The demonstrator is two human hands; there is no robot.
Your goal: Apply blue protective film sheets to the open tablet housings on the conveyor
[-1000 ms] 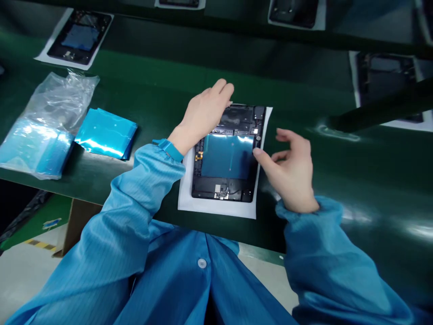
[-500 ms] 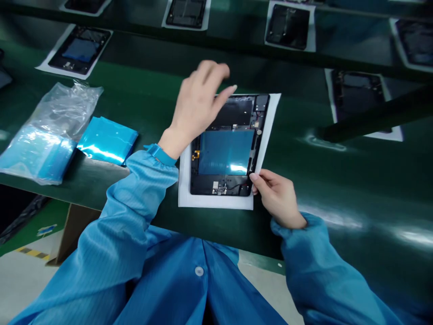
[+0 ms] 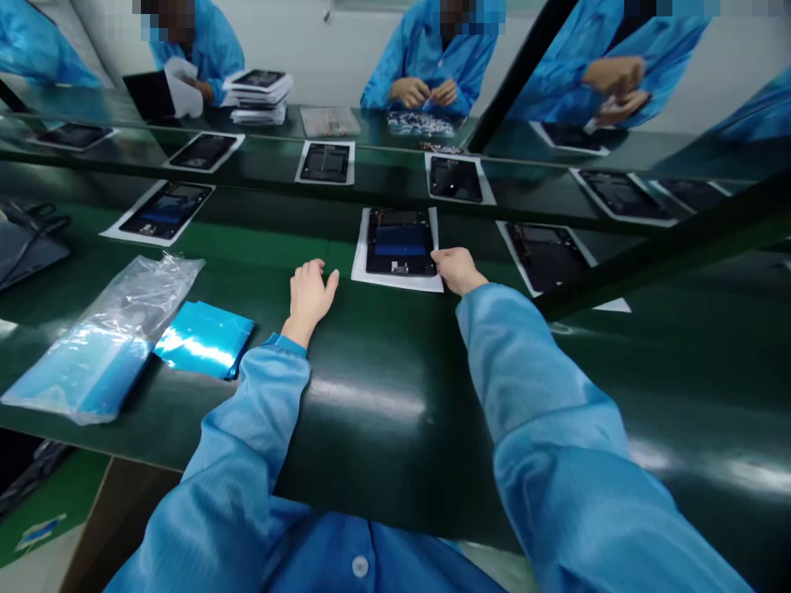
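An opened tablet (image 3: pixel 400 240), its inner parts and a blue film over the battery area showing, lies on a white sheet (image 3: pixel 395 285) at the far side of the bench. My right hand (image 3: pixel 458 270) pinches the lower right edge of that tablet and sheet between thumb and fingers. Left of the sheet, my left hand (image 3: pixel 311 296) hovers low or rests over the bench, fingers apart, holding nothing. Nearest to it on the left is a stack of shiny blue film sheets (image 3: pixel 203 338).
A clear plastic bag (image 3: pixel 111 338) of blue film lies at the left. More opened tablets sit on white sheets, one at left (image 3: pixel 166 212), one at right (image 3: pixel 549 255). A dark slanted bar (image 3: pixel 667 247) crosses the right side. Co-workers in blue sit opposite.
The tablet on its sheet has moved away from me to the far side, with my right hand at its edge. My left hand has come off the tablet. The view has tilted up.
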